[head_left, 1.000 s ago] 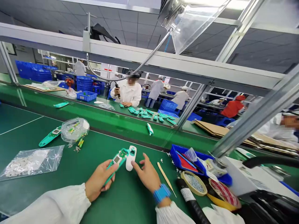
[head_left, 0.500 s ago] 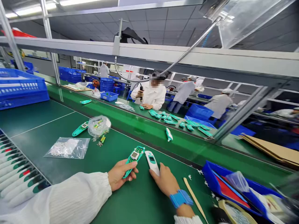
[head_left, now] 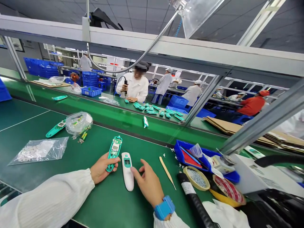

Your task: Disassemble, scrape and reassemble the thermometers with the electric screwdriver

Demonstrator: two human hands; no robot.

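My left hand (head_left: 103, 167) is closed around the lower end of a teal thermometer housing (head_left: 114, 151), whose open side shows a green circuit board and a small display. Just right of it a white infrared thermometer (head_left: 128, 172) with a teal-framed screen lies face up on the green bench mat (head_left: 104, 202). Beside that thermometer is my right hand (head_left: 148, 180), its fingers apart and holding nothing; the thumb is at the thermometer's edge, and I cannot tell if it touches.
Left lie another opened teal housing (head_left: 56, 128), a bag of small parts (head_left: 40, 150) and a clear bag (head_left: 79, 123). Right are a pointed wooden stick (head_left: 167, 171), a blue tray (head_left: 178, 150), a dish of screws (head_left: 196, 178) and a black-handled tool (head_left: 196, 199). A co-worker (head_left: 135, 84) sits opposite.
My right hand has come off the white thermometer, which now lies on the mat. The view has turned to the right. My left hand still holds the teal housing, now more upright.
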